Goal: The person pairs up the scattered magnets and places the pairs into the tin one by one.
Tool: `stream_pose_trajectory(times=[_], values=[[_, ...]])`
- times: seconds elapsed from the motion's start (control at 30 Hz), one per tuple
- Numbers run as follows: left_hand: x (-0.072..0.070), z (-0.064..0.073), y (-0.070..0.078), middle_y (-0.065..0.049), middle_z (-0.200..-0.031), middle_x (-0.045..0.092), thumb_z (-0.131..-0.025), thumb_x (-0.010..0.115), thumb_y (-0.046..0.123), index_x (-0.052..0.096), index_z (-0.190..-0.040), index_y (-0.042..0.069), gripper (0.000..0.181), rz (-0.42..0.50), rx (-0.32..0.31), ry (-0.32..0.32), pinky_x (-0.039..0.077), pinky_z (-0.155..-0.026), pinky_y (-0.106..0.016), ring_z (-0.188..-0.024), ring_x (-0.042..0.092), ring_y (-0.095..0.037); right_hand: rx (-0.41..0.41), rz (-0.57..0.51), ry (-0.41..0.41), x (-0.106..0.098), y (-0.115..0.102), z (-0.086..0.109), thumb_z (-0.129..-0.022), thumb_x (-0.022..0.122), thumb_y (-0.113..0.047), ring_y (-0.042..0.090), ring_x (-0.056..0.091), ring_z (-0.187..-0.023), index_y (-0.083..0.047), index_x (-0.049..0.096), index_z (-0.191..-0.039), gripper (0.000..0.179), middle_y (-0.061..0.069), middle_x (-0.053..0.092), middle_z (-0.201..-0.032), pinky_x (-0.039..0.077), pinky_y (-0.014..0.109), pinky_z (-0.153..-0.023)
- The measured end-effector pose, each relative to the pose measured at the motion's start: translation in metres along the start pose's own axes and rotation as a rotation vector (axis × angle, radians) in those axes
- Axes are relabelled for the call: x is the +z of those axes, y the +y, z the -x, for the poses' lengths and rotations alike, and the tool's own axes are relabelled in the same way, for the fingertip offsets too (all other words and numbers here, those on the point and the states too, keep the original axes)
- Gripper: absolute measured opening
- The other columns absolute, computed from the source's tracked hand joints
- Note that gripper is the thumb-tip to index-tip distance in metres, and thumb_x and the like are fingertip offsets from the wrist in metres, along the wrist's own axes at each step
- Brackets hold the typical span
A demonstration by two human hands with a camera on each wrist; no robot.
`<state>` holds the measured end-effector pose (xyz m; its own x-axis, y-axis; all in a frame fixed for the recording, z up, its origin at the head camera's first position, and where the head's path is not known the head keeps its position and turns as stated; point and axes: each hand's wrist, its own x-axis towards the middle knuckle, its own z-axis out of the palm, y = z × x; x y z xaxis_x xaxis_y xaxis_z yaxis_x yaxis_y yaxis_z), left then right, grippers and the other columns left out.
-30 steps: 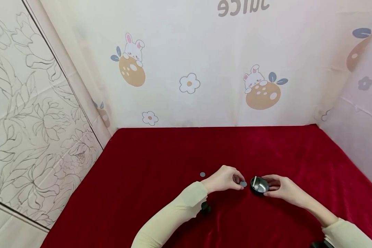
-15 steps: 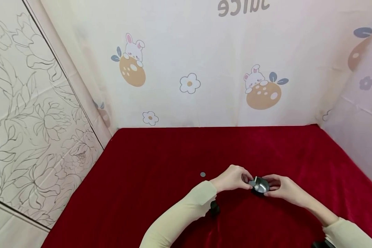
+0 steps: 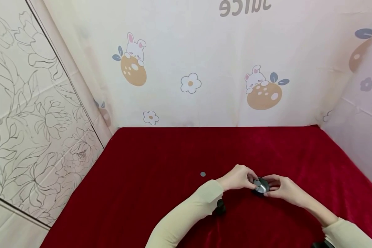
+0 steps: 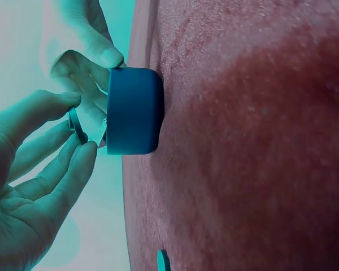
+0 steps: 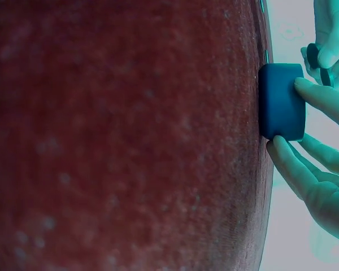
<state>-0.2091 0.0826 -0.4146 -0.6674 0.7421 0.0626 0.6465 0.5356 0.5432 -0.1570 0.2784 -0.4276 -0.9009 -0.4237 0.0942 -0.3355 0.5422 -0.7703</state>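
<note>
My left hand [image 3: 240,177] pinches a thin grey coin [image 3: 257,183] between thumb and fingertips, over the left side of a small round black bowl [image 3: 263,187]. Shiny metal lines the bowl's inside. The left wrist view shows the coin [image 4: 77,125] held on edge beside the bowl's mouth, with a pale piece [image 4: 102,133] at the rim. My right hand [image 3: 283,187] steadies the bowl from the right, thumb and fingers spread around its side; the right wrist view has fingertips on the dark wall [image 5: 282,104]. A second grey coin [image 3: 203,174] lies flat on the cloth to the left.
A red velvet cloth [image 3: 161,158] covers the table. Behind it hangs a pale curtain [image 3: 217,51] with rabbit and flower prints, and a floral panel [image 3: 43,113] stands at the left. Dark wrist devices [image 3: 219,207] sit under the sleeves.
My left hand has moved right with the coin, from beside the bowl to over its left rim. The right hand, the bowl and the other coin have stayed in place.
</note>
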Motion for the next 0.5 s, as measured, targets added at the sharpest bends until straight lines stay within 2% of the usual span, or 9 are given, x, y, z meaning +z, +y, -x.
stream_pose_trajectory(times=[0.5], values=[[0.011, -0.009, 0.008, 0.017, -0.066, 0.056, -0.076, 0.07, 0.022, 0.07, -0.091, 0.017, 0.016, -0.01, -0.069, 0.03, 0.035, -0.056, -0.004, -0.06, 0.046, 0.008, 0.005, 0.011, -0.008, -0.001, -0.001, -0.001, -0.075, 0.07, -0.012, 0.008, 0.06, -0.082, 0.013, 0.05, -0.111, 0.048, 0.023, 0.056, -0.103, 0.049, 0.021, -0.065]])
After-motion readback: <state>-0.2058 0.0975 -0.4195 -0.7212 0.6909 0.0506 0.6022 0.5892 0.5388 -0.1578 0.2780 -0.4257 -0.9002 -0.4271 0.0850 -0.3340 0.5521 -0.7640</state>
